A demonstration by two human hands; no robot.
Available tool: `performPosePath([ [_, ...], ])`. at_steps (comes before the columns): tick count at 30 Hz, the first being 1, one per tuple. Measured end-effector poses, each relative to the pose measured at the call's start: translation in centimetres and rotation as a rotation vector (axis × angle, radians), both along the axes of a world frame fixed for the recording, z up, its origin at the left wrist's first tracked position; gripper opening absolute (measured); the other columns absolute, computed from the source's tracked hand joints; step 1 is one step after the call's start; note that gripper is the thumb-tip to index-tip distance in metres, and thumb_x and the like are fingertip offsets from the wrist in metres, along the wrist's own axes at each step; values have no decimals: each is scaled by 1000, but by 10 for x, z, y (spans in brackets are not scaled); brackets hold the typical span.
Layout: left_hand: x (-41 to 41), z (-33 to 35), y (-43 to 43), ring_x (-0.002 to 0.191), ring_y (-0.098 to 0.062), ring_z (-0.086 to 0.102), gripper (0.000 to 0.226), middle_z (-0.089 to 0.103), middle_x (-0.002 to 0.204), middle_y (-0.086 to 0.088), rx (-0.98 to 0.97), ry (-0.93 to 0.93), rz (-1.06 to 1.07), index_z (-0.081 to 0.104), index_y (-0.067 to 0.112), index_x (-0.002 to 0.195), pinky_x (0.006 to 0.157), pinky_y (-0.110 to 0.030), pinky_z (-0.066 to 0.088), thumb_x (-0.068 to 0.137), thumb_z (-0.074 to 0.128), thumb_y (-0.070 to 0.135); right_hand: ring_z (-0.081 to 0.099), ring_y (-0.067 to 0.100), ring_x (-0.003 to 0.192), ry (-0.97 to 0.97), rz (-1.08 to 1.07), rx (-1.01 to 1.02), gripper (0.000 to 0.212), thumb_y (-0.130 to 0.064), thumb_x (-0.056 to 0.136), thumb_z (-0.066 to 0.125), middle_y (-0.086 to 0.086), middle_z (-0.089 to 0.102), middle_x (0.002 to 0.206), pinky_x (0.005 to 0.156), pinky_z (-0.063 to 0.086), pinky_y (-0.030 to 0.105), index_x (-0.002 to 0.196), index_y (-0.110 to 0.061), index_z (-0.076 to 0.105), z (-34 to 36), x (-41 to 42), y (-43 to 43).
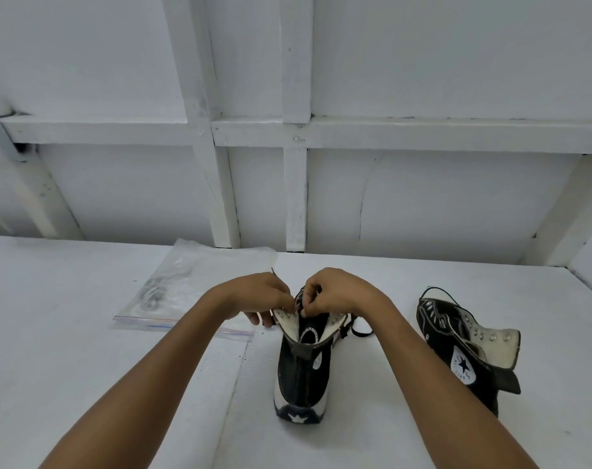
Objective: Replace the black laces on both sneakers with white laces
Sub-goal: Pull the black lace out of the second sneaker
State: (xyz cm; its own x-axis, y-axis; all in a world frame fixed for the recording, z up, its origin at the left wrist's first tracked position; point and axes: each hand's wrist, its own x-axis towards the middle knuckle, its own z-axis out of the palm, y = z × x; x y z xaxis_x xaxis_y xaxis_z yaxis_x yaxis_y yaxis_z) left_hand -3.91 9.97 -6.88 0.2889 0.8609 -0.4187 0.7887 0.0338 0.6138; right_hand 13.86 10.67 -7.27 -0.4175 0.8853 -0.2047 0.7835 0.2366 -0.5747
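White table (pixel 85 350): left hand (pixel 260 296) and right hand (pixel 335 292) meet over an upright black sneaker (pixel 299 377), fingers (pixel 308 308) pinching its black lace (pixel 353 328). From it, second sneaker (pixel 463 343) at three o'clock, plastic bag (pixel 186 286) at ten.

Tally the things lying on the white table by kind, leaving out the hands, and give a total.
black-and-white high-top canvas sneakers: 2
clear plastic zip bag: 1 (contents too blurred to count)
black lace: 1 in view, on the upright sneaker
Total: 4
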Motion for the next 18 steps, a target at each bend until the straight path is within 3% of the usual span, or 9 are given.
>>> performPosePath([
  [3,2,-1,-4,61,-12,63,16,69,77,-1,12,-14,36,66,12,87,59,-23,46,90,54,22,54,7,70,45,-17,12,12,-16,79,72,-9,65,77,61,43,22,69,-23,68,-5,1,0],
  [5,2,-1,-7,59,-11,63,15,68,73,2,23,-40,70,67,14,83,58,-23,46,90,55,20,55,7,70,173,-30,-29,15,-13,81,70,-10,65,76,61,42,20,69,-22,66,-5,4,-2],
  [8,1,-3,-10,58,-8,62,15,65,71,3,41,-60,110,65,18,78,57,-22,46,90,56,20,59,8,75,524,-111,-111,13,-6,86,65,-5,70,84,65,42,20,76,-13,62,-1,10,-5],
  [11,1,-5,-12,60,-8,59,14,63,72,5,55,-69,142,67,16,81,55,-20,48,91,57,19,70,18,85,906,-182,-257,17,-6,97,53,9,75,93,78,52,32,81,-10,51,3,15,-7],
  [13,2,-6,-13,63,-9,59,13,63,71,4,54,-95,167,69,13,85,55,-21,49,90,59,18,66,24,66,1066,-205,-342,18,-8,101,48,11,68,76,70,56,34,83,-10,47,2,17,-7],
  [16,3,-7,-14,60,-8,60,12,63,68,5,53,-116,200,70,11,87,55,-21,49,90,60,18,35,12,47,913,-284,-247,21,-18,97,58,-3,44,57,47,36,23,80,-14,46,-1,22,-3],
  [18,4,-6,-15,56,-6,59,12,64,66,6,49,-113,203,70,13,85,55,-21,49,89,61,18,34,8,45,686,-268,-136,18,-22,90,68,-9,49,54,45,30,19,82,-14,55,-2,25,-2],
])
